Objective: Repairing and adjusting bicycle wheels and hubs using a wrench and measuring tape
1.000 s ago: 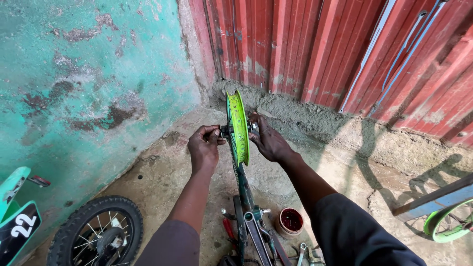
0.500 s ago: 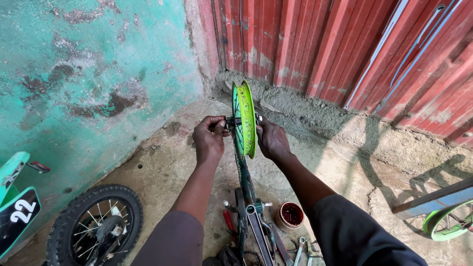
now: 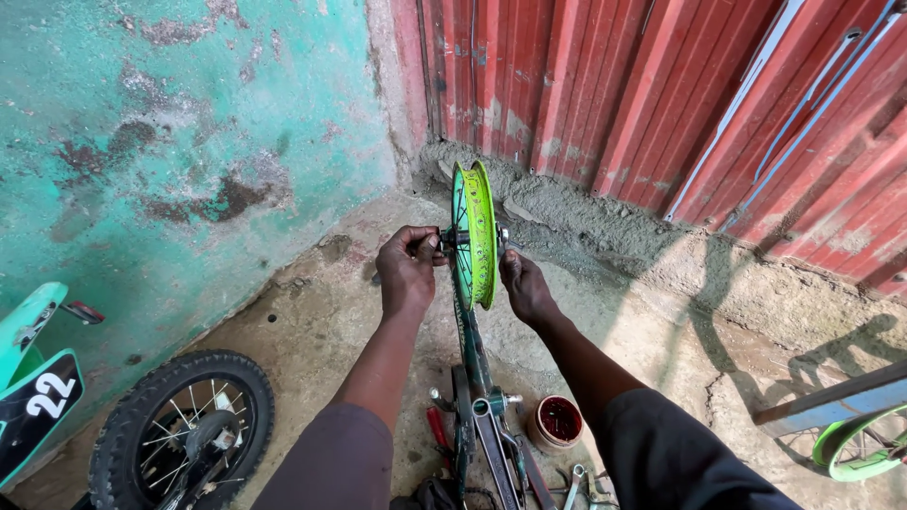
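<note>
Hands (image 3: 408, 271) (image 3: 525, 286) seemingly grip wheel (image 3: 475, 233) axle.

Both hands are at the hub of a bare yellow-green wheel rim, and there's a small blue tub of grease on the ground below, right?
Not quite: the head view shows the small tub is red, not blue. The rest holds: the left hand and right hand are at the hub of the bare yellow-green wheel rim.
</note>
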